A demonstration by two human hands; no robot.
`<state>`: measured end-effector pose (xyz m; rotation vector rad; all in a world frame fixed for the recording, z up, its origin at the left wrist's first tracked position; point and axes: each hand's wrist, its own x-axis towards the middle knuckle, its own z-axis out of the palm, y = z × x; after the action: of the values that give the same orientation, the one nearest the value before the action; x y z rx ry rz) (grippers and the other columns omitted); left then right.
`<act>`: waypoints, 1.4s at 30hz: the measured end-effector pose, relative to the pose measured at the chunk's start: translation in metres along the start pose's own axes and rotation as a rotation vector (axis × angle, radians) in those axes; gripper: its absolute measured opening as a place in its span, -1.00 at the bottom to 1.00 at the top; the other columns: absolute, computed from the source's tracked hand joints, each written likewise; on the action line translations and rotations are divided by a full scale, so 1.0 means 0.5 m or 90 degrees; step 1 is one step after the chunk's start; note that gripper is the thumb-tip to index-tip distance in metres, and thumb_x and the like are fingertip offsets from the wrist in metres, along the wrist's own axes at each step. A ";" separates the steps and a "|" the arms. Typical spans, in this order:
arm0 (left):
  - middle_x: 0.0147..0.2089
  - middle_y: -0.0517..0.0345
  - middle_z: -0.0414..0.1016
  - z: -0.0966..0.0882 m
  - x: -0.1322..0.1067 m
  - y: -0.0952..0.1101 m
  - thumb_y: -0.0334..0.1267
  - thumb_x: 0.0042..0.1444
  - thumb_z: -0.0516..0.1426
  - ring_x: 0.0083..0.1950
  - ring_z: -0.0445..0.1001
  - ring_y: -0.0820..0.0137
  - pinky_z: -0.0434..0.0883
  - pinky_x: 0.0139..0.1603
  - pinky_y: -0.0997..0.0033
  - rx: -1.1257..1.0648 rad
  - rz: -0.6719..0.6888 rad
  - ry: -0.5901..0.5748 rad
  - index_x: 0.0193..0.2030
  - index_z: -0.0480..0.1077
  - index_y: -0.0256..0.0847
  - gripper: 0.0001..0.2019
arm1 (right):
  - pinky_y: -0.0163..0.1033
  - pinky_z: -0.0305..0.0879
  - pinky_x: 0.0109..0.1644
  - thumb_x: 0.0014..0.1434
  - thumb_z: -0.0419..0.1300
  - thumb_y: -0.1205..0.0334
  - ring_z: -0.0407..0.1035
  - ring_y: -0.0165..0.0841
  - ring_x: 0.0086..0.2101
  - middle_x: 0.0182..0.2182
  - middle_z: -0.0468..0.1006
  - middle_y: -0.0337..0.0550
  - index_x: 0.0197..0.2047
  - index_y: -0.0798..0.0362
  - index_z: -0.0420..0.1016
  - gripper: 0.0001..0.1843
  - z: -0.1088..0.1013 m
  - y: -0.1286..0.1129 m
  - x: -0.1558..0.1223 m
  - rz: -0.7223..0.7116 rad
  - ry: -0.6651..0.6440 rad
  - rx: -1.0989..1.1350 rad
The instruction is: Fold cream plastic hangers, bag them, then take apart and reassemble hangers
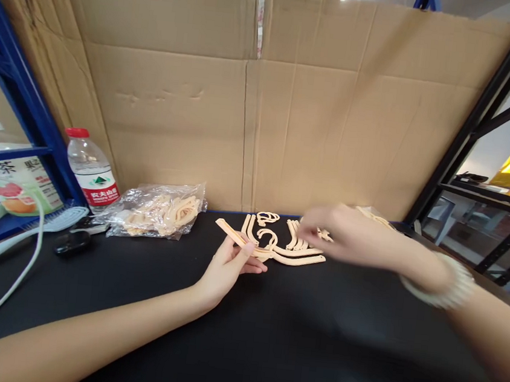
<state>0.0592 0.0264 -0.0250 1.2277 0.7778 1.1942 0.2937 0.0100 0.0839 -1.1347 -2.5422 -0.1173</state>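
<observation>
In my left hand (225,268), a beige plastic hanger arm (229,231) is pinched between thumb and fingers, slanting above the black tabletop. Just beyond it lie a curved hanger hook (268,239) and several loose hanger arms (300,260) of the same beige plastic. My right hand (346,234) is smeared by motion over the right side of these parts. Its fingertips are near a row of beige strips (293,236) and some small pieces (324,235), which it partly hides. Whether it holds anything cannot be made out.
Against the cardboard wall (167,109) lies a clear bag of beige parts (164,212). A red-capped water bottle (95,171), a pale hairbrush (26,240), a black object (73,242) and a white cable (29,258) are on the left. Behind my right hand is another bag (373,215).
</observation>
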 end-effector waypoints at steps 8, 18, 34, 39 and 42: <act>-0.28 0.01 0.60 -0.001 -0.003 0.003 0.09 0.09 0.21 -0.35 0.61 0.33 0.55 -0.23 0.35 0.010 -0.019 -0.009 -0.17 0.24 -0.25 -0.56 | -0.33 0.27 -0.24 0.07 0.16 0.45 0.48 -0.32 -0.33 -0.29 0.64 -0.02 -0.20 0.19 0.62 -0.75 0.181 0.155 0.243 0.052 -0.076 0.018; -0.11 -0.15 0.61 -0.005 -0.001 0.008 0.10 0.14 0.17 -0.19 0.62 0.28 0.51 -0.15 0.39 -0.002 -0.054 -0.016 -0.17 0.26 -0.26 -0.58 | -0.37 0.30 -0.22 0.02 0.24 0.42 0.52 -0.33 -0.33 -0.34 0.66 -0.08 -0.30 0.15 0.67 -0.82 0.242 0.187 0.254 0.039 -0.128 0.111; -0.28 0.08 0.62 -0.003 -0.006 0.013 -0.12 -0.15 0.40 -0.24 0.62 0.34 0.48 -0.22 0.48 0.027 -0.056 -0.020 -0.20 0.27 -0.24 -0.52 | -0.30 0.29 -0.31 0.01 0.21 0.25 0.42 -0.36 -0.42 -0.48 0.58 -0.12 -0.45 0.14 0.53 -0.86 0.195 0.194 0.238 0.198 0.207 0.274; -0.26 0.07 0.61 -0.003 -0.006 0.016 -0.11 -0.13 0.39 -0.25 0.62 0.34 0.48 -0.21 0.45 0.021 -0.054 -0.023 -0.21 0.30 -0.26 -0.54 | -0.30 0.31 -0.48 0.17 0.12 0.05 0.38 -0.40 -0.60 -0.60 0.53 -0.16 -0.25 0.14 0.45 -0.70 0.160 0.141 0.178 0.260 0.277 0.414; -0.26 0.06 0.62 0.002 -0.016 0.021 -0.14 -0.13 0.39 -0.25 0.61 0.35 0.49 -0.21 0.45 0.032 -0.067 -0.034 -0.23 0.31 -0.26 -0.57 | -0.30 0.43 -0.38 0.02 0.31 0.05 0.53 -0.31 -0.43 -0.43 0.62 -0.01 -0.27 0.15 0.45 -0.67 0.137 0.083 0.102 0.312 0.254 0.687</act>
<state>0.0554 0.0177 -0.0160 1.2396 0.8260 1.0584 0.2732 0.0887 0.0351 -1.0402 -1.4946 0.9237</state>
